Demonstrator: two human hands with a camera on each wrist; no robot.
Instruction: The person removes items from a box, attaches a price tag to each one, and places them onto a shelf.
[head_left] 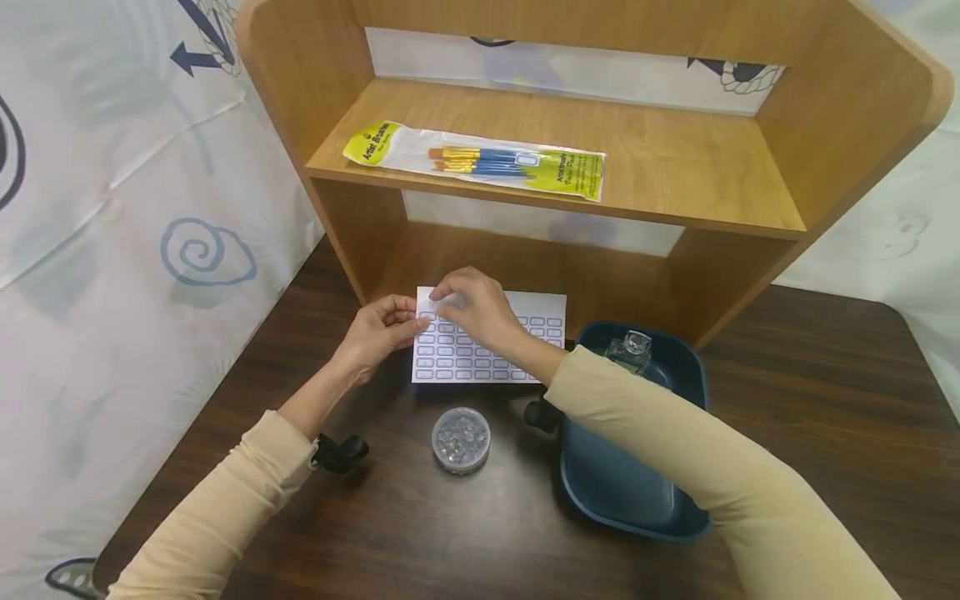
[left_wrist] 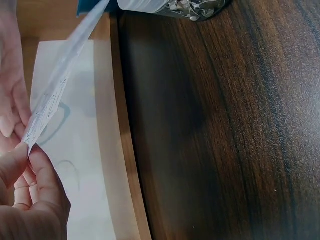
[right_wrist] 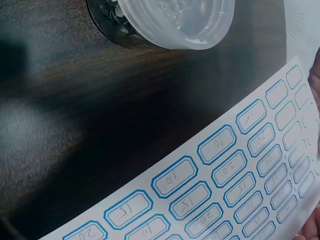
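A white sheet of labels (head_left: 472, 362) with rows of blue-bordered boxes is held up over the dark table. Handwritten numbers such as 10, 15 and 20 show on the labels (right_wrist: 175, 177) in the right wrist view. My left hand (head_left: 385, 329) pinches the sheet's left edge between thumb and fingers. Across the sheet's upper part reaches my right hand (head_left: 480, 310), its fingers bent and the thumb and index fingertips at the upper left corner. Whether those fingertips pinch a label, I cannot tell. A round clear tub (head_left: 461, 439) of small shiny pieces stands below the sheet.
Under my right forearm lies a blue tray (head_left: 630, 492) with a small glass bottle (head_left: 632, 350) in it. A wooden shelf (head_left: 637, 150) rises behind, bearing a packet of artist brushes (head_left: 480, 158). The dark wooden table (head_left: 810, 392) extends to the right.
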